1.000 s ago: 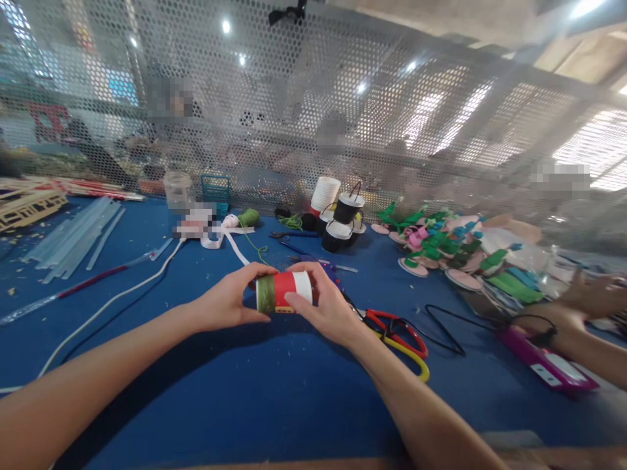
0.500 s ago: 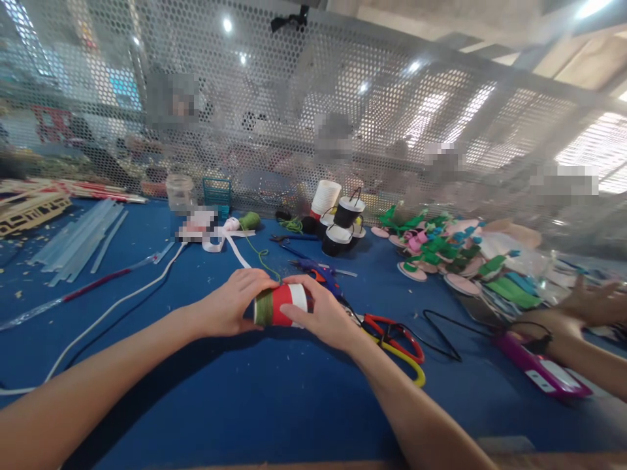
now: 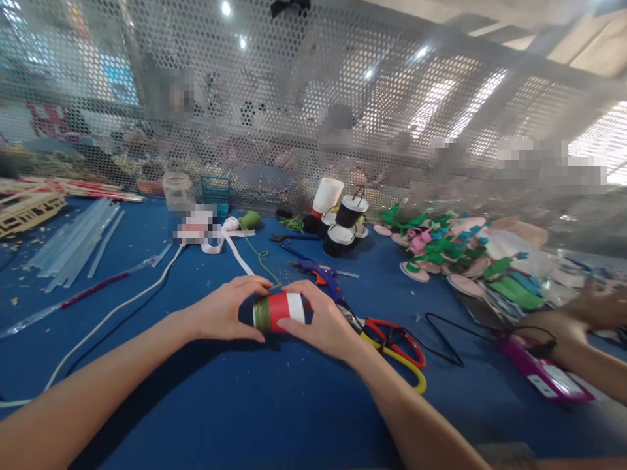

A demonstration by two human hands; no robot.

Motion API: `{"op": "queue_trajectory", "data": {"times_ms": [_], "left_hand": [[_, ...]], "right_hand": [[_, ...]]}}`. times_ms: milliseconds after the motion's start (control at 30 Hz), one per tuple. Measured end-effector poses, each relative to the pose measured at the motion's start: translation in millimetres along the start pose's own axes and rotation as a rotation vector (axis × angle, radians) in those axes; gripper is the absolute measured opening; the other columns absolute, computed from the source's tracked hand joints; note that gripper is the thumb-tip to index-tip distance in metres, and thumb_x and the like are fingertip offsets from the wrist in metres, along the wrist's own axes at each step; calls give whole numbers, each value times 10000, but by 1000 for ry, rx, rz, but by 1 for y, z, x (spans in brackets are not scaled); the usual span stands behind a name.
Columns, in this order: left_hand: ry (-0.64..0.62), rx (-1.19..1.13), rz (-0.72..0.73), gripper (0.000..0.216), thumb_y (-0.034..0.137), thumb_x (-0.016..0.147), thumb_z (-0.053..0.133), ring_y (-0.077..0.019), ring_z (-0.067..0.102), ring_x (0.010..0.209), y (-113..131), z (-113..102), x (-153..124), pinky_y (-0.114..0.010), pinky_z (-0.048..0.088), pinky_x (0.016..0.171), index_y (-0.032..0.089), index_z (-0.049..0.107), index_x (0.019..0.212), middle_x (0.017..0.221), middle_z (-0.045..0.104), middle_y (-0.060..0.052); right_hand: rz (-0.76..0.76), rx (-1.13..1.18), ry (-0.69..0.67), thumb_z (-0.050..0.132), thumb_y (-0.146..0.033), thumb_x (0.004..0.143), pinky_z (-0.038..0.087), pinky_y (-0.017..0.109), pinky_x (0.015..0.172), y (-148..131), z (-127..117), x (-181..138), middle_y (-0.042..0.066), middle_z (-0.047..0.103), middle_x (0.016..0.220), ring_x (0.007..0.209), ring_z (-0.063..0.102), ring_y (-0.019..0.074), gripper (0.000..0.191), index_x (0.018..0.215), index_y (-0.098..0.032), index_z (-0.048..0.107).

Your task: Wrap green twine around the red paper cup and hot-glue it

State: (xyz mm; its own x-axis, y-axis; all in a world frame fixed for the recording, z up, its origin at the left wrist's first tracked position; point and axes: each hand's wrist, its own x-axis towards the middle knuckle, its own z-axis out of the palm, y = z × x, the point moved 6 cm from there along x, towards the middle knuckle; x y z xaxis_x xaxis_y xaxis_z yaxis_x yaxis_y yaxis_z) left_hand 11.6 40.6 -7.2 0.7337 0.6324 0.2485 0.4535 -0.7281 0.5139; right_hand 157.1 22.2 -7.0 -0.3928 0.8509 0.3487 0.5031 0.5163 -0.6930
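A paper cup (image 3: 279, 311) lies sideways between my hands, red in the middle and white at its right end, with green yarn (image 3: 263, 314) wound around its left end. My right hand (image 3: 323, 320) grips the cup, thumb in front and fingers over the top. Curved around the yarn-wrapped end, my left hand (image 3: 228, 308) has its fingertips at the top and its thumb below. From the cup a green strand runs back to a yarn ball (image 3: 249, 220). Just behind the right hand lies a blue glue gun (image 3: 321, 273).
Scissors (image 3: 399, 343) with red and yellow handles lie beside my right forearm. Black-and-white cups (image 3: 340, 238) stand behind. Pink and green craft pieces (image 3: 441, 251) are piled at right, near another person's hand (image 3: 563, 320) and a purple power strip (image 3: 543, 372). Glue sticks (image 3: 78, 241) lie left.
My left hand's fingers have loosened and drawn slightly left, showing more of the yarn-wrapped end. The cup has turned a little, and my right hand still holds it.
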Motion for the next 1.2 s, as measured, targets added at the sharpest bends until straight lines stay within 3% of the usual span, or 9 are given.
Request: {"op": "queue_trajectory", "data": {"times_ms": [233,400,533,667,767,833,933,1067,1200], "left_hand": [[-16,-8,-120,571,390,605,727,-276,567,1014,-5,0,1,-428,443,869,143,495,1065,1080,607,-126],[24,-83,-147,496,358,648,695,-240,583,971,-6,-3,4,-394,454,862,151,498,1054,1044,608,-99],[15,-141,-135,477,338,658,686,-216,597,933,-8,0,3,-372,479,836,168,491,1059,1031,601,-77],[15,-84,-95,490,321,673,676,-221,590,940,-10,1,2,-379,478,828,186,476,1101,1073,586,-85],[-1,-37,-49,527,316,704,653,-228,571,992,-7,1,2,-374,465,853,200,437,1171,1132,562,-98],[-12,-9,-22,489,318,719,641,-233,563,1010,-5,2,2,-372,462,863,190,452,1151,1119,567,-104],[7,17,-24,443,324,711,649,-233,572,1000,-6,1,2,-362,474,851,191,479,1098,1090,582,-98],[33,45,-51,451,336,694,665,-236,573,1022,-9,1,0,-375,470,874,205,482,1086,1101,589,-87],[37,73,-49,457,365,703,654,-237,564,1052,-11,3,-2,-389,462,899,204,474,1092,1123,589,-93]], "right_hand": [[-50,-68,73,645,-301,689,466,414,796,0,-2,0,94,560,1003,939,554,229,372,1014,-206,491],[-6,-83,149,649,-322,677,468,421,785,3,-2,-1,117,554,993,913,560,238,378,993,-180,497],[72,18,131,638,-351,683,494,376,739,9,-1,1,124,564,986,878,576,230,361,974,-178,509],[186,66,251,520,-400,766,497,344,715,20,-27,4,138,596,965,864,591,217,303,950,-159,527],[343,-88,398,451,-415,797,479,345,704,32,-62,4,106,639,821,772,608,206,295,855,-149,562],[447,-272,368,439,-386,803,460,344,723,40,-75,6,102,649,821,786,611,210,279,847,-149,579],[528,-420,235,503,-344,758,445,346,687,58,-76,11,108,648,769,770,612,240,212,748,-157,602],[553,-413,140,620,-272,639,418,307,571,87,-64,16,57,559,510,626,592,232,261,436,-208,469],[574,-356,144,629,-186,583,393,281,527,104,-61,18,34,539,495,592,575,210,249,434,-219,432]]}}
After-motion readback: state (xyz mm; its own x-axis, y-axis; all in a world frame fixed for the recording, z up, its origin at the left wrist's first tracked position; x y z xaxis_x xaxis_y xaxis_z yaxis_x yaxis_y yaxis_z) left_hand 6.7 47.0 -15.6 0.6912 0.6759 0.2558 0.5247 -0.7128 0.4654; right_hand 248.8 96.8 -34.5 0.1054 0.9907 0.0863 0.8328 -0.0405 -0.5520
